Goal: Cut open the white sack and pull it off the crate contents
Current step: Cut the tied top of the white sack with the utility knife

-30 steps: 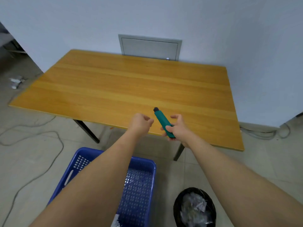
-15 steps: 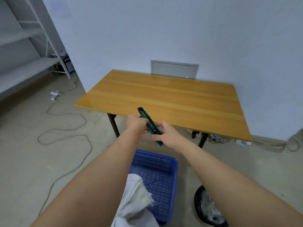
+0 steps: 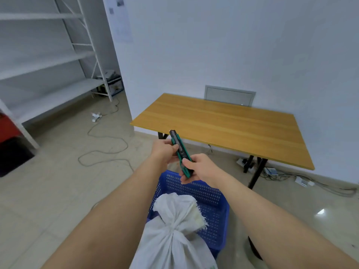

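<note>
A green utility knife [image 3: 180, 152] points up and away, held in front of me above the crate. My right hand [image 3: 198, 169] grips its lower end. My left hand [image 3: 165, 151] pinches its middle with thumb and fingers. Below my arms a white woven sack [image 3: 171, 233], tied shut at a knotted neck, sits in a blue perforated plastic crate [image 3: 209, 199] on the floor. No blade is visible at the knife's dark tip.
A wooden table [image 3: 229, 125] on black legs stands just beyond the crate against the white wall. Cables and power strips [image 3: 272, 170] lie under it. A cable [image 3: 104, 148] loops across the floor to the left. White metal shelving [image 3: 48, 61] fills the left side.
My view has swung left and back, showing the shelving and the sack in the crate. My left hand has closed onto the knife, which my right hand held alone before.
</note>
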